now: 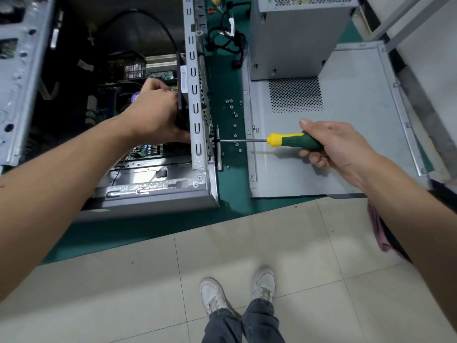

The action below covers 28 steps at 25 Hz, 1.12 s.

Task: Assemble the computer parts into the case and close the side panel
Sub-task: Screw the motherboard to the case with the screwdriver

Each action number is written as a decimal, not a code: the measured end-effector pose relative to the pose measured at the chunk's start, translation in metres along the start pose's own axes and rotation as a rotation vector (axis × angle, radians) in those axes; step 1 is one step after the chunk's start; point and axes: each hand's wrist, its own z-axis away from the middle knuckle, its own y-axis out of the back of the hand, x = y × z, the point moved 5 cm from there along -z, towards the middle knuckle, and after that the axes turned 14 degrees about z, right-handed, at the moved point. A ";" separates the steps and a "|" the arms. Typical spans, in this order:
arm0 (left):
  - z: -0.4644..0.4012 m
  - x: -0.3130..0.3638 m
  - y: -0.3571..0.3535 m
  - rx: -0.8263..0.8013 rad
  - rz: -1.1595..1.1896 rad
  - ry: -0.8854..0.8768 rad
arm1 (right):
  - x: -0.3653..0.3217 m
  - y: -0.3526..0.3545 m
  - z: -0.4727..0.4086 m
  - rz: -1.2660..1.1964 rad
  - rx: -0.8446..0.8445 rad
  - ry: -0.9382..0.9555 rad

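Grip, right hand (331, 147): closed around screwdriver (294, 140), tip at case (197, 134) rear wall.
Grip, left hand (155, 115): clasps dark part (181, 105), likely steadying it for screwing.

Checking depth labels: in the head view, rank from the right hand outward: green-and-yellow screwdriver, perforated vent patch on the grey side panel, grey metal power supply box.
1. Green-and-yellow screwdriver: held in the right hand.
2. Perforated vent patch: on the panel, beyond the hand.
3. Grey metal power supply box: standing farthest back.

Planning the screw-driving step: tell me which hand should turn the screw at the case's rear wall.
Right. The right hand grips the screwdriver, whose tip meets the rear wall. The left hand is inside the case, bracing a black part.
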 end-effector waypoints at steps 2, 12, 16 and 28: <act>0.000 0.000 0.001 0.001 0.005 0.004 | 0.003 -0.001 0.000 -0.016 -0.039 -0.044; -0.001 -0.009 -0.001 0.016 -0.039 -0.025 | 0.009 -0.006 -0.001 0.014 0.067 -0.032; -0.001 -0.004 -0.001 0.001 -0.005 -0.024 | 0.011 -0.005 -0.001 -0.229 -0.011 0.045; -0.001 0.000 0.000 0.009 -0.007 0.010 | 0.004 -0.002 0.000 -0.271 0.024 0.088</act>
